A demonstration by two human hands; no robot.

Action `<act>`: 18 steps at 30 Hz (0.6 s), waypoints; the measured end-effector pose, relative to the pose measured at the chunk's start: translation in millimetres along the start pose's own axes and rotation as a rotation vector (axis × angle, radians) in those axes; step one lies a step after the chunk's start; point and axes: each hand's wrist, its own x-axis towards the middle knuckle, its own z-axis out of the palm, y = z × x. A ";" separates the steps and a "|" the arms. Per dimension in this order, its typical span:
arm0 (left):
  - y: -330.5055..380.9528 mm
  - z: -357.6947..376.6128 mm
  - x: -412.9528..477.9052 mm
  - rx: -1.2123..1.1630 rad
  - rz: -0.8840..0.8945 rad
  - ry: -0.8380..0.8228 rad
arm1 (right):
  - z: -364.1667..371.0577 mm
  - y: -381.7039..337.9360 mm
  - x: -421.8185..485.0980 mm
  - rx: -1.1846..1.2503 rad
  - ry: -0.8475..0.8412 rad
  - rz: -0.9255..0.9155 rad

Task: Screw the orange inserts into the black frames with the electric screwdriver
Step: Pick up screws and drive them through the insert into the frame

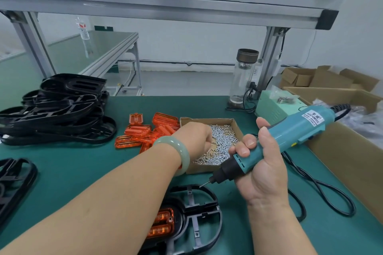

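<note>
My left hand point(193, 136) curled in screw box point(207, 119), grip hidden, inserts point(143, 133) left, right hand point(263, 163) gripping screwdriver point(290, 136) over frame point(213, 198).

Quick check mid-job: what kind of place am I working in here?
Likely a factory assembly bench: aluminium-profile shelf frame, stack of black plastic frames, cardboard tray of small silver screws.
</note>
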 end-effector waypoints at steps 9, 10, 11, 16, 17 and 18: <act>-23.0 -1.6 -76.8 -1.128 -0.244 0.466 | 4.8 0.2 -2.6 0.091 0.039 0.012; -27.0 3.0 -91.6 -1.172 -0.250 0.489 | 5.9 1.5 -4.0 0.106 0.045 0.018; -31.1 8.8 -106.1 -1.184 -0.257 0.515 | 7.5 3.2 -5.4 0.118 0.049 0.021; -38.7 42.6 -153.7 -1.282 -0.359 0.603 | 18.6 17.3 -16.5 0.154 0.043 0.047; -38.3 46.2 -155.9 -1.282 -0.364 0.590 | 21.1 20.3 -18.6 0.161 0.037 0.053; -37.1 48.4 -156.5 -1.268 -0.355 0.569 | 23.6 22.7 -20.2 0.168 0.035 0.057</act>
